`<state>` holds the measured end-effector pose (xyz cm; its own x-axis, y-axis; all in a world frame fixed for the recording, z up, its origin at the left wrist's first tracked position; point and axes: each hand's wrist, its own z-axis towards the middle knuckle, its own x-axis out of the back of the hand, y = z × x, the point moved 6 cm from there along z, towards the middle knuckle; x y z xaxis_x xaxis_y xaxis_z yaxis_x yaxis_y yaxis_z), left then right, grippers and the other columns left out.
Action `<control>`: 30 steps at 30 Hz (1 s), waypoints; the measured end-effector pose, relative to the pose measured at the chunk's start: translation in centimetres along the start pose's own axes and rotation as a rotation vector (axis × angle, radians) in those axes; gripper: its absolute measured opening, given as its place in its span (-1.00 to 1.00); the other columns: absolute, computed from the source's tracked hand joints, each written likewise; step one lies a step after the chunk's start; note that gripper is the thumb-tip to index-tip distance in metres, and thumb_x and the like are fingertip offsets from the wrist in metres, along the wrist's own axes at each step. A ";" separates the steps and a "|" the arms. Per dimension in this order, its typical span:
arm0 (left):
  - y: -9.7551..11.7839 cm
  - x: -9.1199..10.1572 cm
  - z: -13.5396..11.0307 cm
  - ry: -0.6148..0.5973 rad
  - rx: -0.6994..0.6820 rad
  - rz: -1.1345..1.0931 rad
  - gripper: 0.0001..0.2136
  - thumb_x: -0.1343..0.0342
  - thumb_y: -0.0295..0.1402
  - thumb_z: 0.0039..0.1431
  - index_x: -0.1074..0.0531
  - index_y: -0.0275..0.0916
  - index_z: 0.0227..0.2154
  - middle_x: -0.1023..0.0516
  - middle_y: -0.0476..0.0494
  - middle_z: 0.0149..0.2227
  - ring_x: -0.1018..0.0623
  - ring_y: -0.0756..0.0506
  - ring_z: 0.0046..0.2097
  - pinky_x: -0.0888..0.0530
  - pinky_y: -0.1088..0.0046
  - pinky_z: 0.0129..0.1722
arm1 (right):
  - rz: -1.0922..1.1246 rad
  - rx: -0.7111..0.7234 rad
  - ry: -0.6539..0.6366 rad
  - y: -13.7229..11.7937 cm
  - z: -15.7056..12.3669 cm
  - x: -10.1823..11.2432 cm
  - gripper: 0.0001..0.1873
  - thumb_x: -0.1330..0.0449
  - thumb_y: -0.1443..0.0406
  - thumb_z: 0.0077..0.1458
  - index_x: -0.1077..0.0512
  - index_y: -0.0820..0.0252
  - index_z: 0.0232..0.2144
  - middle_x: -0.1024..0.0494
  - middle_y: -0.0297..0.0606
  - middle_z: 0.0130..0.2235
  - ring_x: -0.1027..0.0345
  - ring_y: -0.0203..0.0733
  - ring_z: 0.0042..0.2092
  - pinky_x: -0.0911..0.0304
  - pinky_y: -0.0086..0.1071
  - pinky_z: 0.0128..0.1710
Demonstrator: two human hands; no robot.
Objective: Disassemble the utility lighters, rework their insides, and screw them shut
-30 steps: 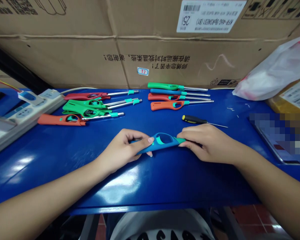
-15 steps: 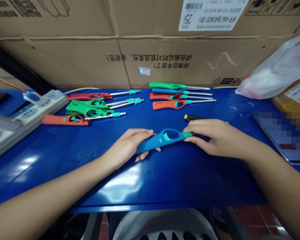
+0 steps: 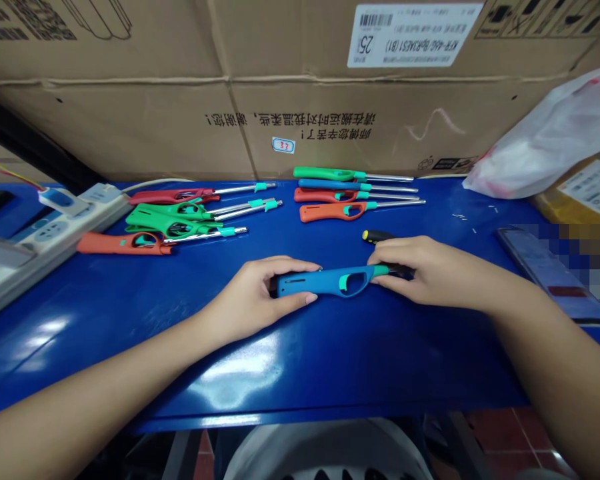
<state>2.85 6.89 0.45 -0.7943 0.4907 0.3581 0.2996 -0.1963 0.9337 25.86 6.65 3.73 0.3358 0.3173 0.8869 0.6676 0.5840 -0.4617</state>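
A matte blue plastic, long-bodied lighter (image 3: pixel 325 283) lies lengthwise between the two hands, just above or on the glossy blue tabletop (image 3: pixel 330 380); contact cannot be told. The left hand (image 3: pixel 260 295) is closed around the rounded butt, thumb and fingers along opposite long edges; the right hand (image 3: pixel 427 272) pinches the tapered teal collar (image 3: pixel 381 270) at the front, and whatever lies beyond it is largely hidden. A black-and-yellow screwdriver handle (image 3: pixel 373 235) shows just behind the right hand. The body is probably light and stiff, its smooth shell slightly slippery, and the thin loop around the teal curved trigger (image 3: pixel 344 283) likely its weaker part. The broad handle offers the surest hold; the collar suits a fingertip pinch.
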 end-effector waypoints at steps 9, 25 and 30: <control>-0.5 0.7 0.3 0.043 0.128 -0.011 -0.64 -0.37 -0.19 0.13 -0.61 -0.21 -0.04 -0.69 -0.10 -0.17 -0.62 -0.11 -0.19 -0.52 0.38 -0.15 | 0.078 -0.097 -0.026 0.4 0.1 -0.5 -0.81 -0.16 0.12 0.31 -0.43 0.09 -0.24 -0.49 -0.33 -0.32 -0.29 -0.25 -0.40 -0.16 -0.37 -0.42; 1.3 1.2 -0.2 0.177 -0.040 -0.019 -0.75 -0.36 -0.21 0.19 -0.65 -0.22 -0.13 -0.71 -0.05 -0.26 -0.59 0.00 -0.35 -0.48 0.57 -0.39 | -0.017 0.042 0.120 -0.2 0.2 -0.4 -0.81 -0.10 0.18 0.36 -0.35 0.13 -0.29 -0.45 -0.31 -0.33 -0.28 -0.25 -0.38 -0.14 -0.37 -0.38; 2.6 1.6 -0.9 0.227 -0.216 0.100 -0.77 -0.34 -0.29 0.22 -0.65 -0.19 -0.08 -0.72 -0.05 -0.09 -0.68 -0.06 -0.13 -0.57 0.54 -0.10 | -0.012 0.080 0.232 -0.9 0.1 0.3 -0.87 -0.17 0.21 0.34 -0.40 0.14 -0.24 -0.47 -0.31 -0.31 -0.34 -0.24 -0.32 -0.19 -0.37 -0.30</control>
<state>1.88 6.36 3.46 -0.8714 0.2629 0.4143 0.2825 -0.4215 0.8617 25.27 6.29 4.44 0.4779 0.1354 0.8679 0.6208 0.6470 -0.4427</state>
